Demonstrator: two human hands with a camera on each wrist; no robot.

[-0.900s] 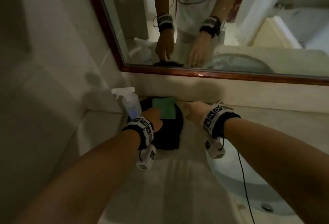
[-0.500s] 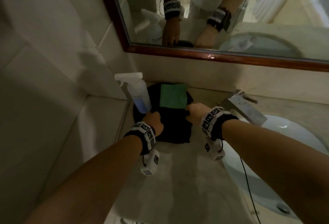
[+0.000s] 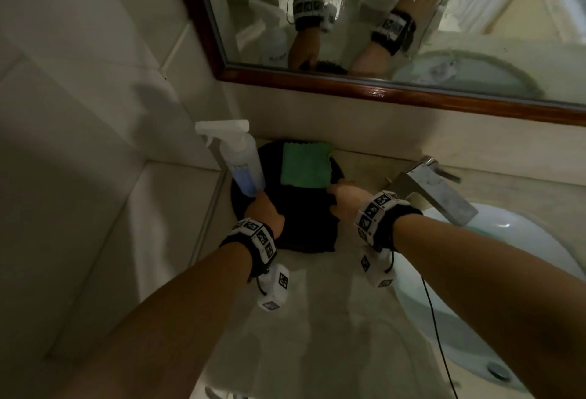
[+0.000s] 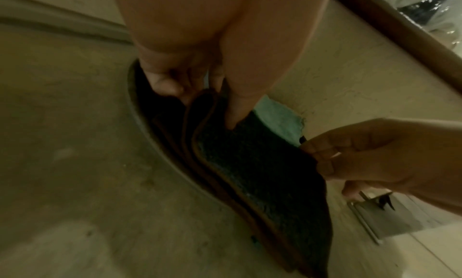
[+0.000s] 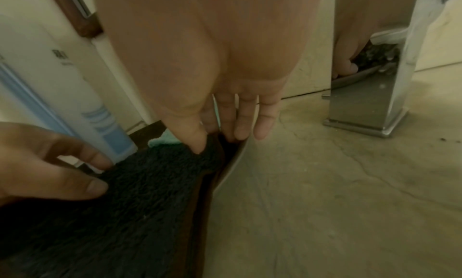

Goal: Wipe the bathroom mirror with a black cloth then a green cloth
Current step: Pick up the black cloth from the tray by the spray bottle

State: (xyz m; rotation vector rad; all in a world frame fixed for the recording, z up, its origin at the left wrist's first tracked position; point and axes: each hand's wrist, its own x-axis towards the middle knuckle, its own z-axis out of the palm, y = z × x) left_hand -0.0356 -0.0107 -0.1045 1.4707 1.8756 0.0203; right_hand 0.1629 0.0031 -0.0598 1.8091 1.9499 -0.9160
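Note:
A folded black cloth [image 3: 304, 218] lies on a dark round tray [image 3: 237, 206] on the counter, under the wood-framed mirror [image 3: 412, 18]. A green cloth [image 3: 306, 165] rests on its far part. My left hand [image 3: 264, 210] pinches the black cloth's left edge; in the left wrist view the thumb sits on top of the black cloth [image 4: 262, 163] and the fingers [image 4: 165, 84] curl under it. My right hand [image 3: 339, 197] pinches the right edge, thumb [image 5: 197, 144] on the pile of the black cloth [image 5: 140, 193]. The green cloth [image 5: 162, 142] peeks out behind.
A white spray bottle [image 3: 241, 164] with blue liquid stands just left of the tray, close to my left hand. A chrome faucet [image 3: 434, 189] rises right of my right wrist, over the white sink [image 3: 507, 287]. Tiled wall closes the left side.
Both hands have drawn back from beside the green cloth to the side edges of the black cloth and pinched them. The view has tilted down towards the counter.

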